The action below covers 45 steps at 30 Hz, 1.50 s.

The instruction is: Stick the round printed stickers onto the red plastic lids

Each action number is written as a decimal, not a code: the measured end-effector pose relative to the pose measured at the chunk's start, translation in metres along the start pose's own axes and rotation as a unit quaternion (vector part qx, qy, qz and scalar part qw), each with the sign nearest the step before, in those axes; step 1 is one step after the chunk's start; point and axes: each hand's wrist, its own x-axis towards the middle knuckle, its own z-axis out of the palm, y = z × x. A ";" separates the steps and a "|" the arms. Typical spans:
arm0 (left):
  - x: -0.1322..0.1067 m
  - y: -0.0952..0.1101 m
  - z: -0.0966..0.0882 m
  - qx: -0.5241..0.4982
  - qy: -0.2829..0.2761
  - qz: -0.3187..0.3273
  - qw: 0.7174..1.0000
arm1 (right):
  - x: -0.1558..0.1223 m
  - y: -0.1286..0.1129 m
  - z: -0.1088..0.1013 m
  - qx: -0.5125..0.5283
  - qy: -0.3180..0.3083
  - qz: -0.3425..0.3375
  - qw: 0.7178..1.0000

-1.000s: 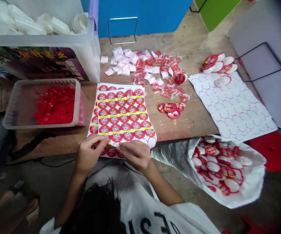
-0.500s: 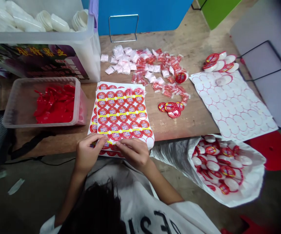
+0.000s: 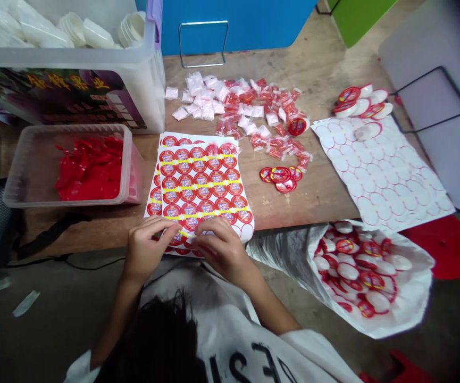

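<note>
A stack of sticker sheets (image 3: pixel 201 181) with rows of round red labels lies at the table's near edge. My left hand (image 3: pixel 145 250) pinches the near edge of the top sheet at its left, fingers curled. My right hand (image 3: pixel 219 247) rests just to the right of it. Its fingers are bent over the nearest row of labels and pressed together on the sheet. The two hands almost touch. I cannot make out whether a single label is between the fingertips.
A clear tub (image 3: pixel 34 175) of red plastic pieces stands left, under a large bin (image 3: pixel 145 64) of white cups. Small sachets (image 3: pixel 245 111) lie scattered behind. A used-up backing sheet (image 3: pixel 381 170) lies right, a few labelled lids (image 3: pixel 279 178) mid-table, a bag (image 3: pixel 413 314) of lids below.
My right hand has slid a little forward onto the nearest row of labels. My left hand keeps its pinch on the sheet's edge.
</note>
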 end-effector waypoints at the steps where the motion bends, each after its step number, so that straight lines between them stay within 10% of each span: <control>1: 0.000 -0.001 -0.001 -0.003 0.001 0.008 1.000 | 0.001 -0.001 -0.004 0.011 -0.016 -0.011 1.000; 10: -0.002 -0.010 -0.023 -0.012 -0.033 0.038 0.999 | -0.008 -0.006 -0.037 0.410 0.004 0.040 0.911; 18: -0.003 0.007 -0.070 0.019 -0.165 0.050 0.985 | -0.025 0.000 -0.021 0.449 0.074 0.188 0.870; 22: 0.024 0.009 -0.103 0.071 0.050 -0.007 0.996 | -0.027 -0.001 -0.016 0.389 0.088 0.221 0.890; 25: 0.056 -0.018 -0.119 0.236 0.182 -0.052 0.953 | -0.026 -0.001 -0.014 0.333 0.089 0.222 0.912; 28: 0.084 -0.045 -0.126 0.335 0.205 -0.114 0.912 | -0.026 -0.001 -0.013 0.284 0.107 0.226 0.926; 35: 0.101 -0.048 -0.123 0.397 0.068 -0.243 0.882 | -0.029 0.003 -0.010 0.313 0.181 0.258 0.896; 41: 0.094 -0.046 -0.121 0.381 0.198 -0.120 0.895 | -0.031 0.009 -0.013 0.283 0.218 0.276 0.892; 45: 0.074 -0.024 -0.106 0.157 0.322 -0.071 0.931 | -0.034 0.011 -0.015 0.319 0.216 0.268 0.883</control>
